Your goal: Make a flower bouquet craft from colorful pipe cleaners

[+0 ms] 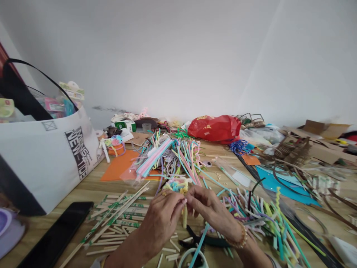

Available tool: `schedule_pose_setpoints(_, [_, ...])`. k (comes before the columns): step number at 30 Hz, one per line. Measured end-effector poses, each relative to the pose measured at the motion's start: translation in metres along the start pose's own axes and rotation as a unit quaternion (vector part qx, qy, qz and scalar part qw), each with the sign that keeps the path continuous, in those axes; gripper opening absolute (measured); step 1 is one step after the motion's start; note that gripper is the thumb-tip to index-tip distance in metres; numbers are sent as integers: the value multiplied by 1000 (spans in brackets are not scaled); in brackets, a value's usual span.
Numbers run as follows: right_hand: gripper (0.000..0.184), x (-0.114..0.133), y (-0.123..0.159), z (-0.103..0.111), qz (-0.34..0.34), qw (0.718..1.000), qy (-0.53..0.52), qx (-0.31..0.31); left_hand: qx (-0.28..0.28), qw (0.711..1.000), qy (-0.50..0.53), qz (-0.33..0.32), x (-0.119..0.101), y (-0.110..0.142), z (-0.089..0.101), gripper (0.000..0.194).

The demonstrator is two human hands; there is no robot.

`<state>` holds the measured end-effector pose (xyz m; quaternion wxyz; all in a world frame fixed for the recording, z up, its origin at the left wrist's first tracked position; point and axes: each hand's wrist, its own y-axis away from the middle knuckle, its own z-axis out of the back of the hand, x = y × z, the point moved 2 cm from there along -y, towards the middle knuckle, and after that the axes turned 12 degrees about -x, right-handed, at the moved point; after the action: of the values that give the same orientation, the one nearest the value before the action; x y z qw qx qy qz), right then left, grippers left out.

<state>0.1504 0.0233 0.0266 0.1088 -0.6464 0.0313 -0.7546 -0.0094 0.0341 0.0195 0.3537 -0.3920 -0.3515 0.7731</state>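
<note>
My left hand [164, 214] and my right hand [208, 204] meet over the middle of the table, fingertips pinched close together. Between them is a small piece made of fuzzy pipe cleaners [178, 184], in yellow, blue and pink. One pale yellow pipe cleaner end [185, 217] hangs down below the fingertips. Exactly where each finger grips is partly hidden by the hands. Under my right wrist lies a dark-handled cutting tool [214, 242], and a light blue pipe cleaner [203, 238] crosses a white round holder [205, 261] at the bottom edge.
Paper-wrapped chopsticks [134, 212] and cut wooden sticks lie left, beside a black phone [57, 234]. A large white bag [41, 156] stands behind them. Pipe cleaner heaps lie ahead [181, 160] and right [267, 219]. A red plastic bag [214, 129] rests near the wall.
</note>
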Motion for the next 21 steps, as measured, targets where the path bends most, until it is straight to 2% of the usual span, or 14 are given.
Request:
schedule_pose_setpoints(5, [42, -1, 1, 1, 4, 1000, 14, -3, 12, 1000, 6, 2, 1, -2, 0, 20])
schedule_pose_setpoints(7, [40, -3, 1, 1, 7, 1000, 25, -5, 25, 999, 15, 42, 2, -3, 0, 20])
schedule_pose_setpoints(10, [32, -2, 1, 3, 29, 997, 69, -8, 71, 984, 60, 151, 2, -7, 1, 21])
schedule_pose_setpoints(13, [24, 6, 4, 6, 78, 986, 150, -1, 127, 944, 150, 266, 3, -11, 3, 22])
schedule_pose_setpoints(17, [19, 16, 8, 5, 135, 965, 226, 14, 177, 857, 317, 365, 9, -13, 1, 19])
schedule_pose_setpoints(19, [20, 13, 8, 4, 113, 971, 210, -2, 168, 828, 354, 401, 13, -12, -1, 20])
schedule_pose_setpoints(21, [24, 4, 6, 3, 60, 986, 157, -17, 146, 809, 365, 436, 17, -10, -4, 25])
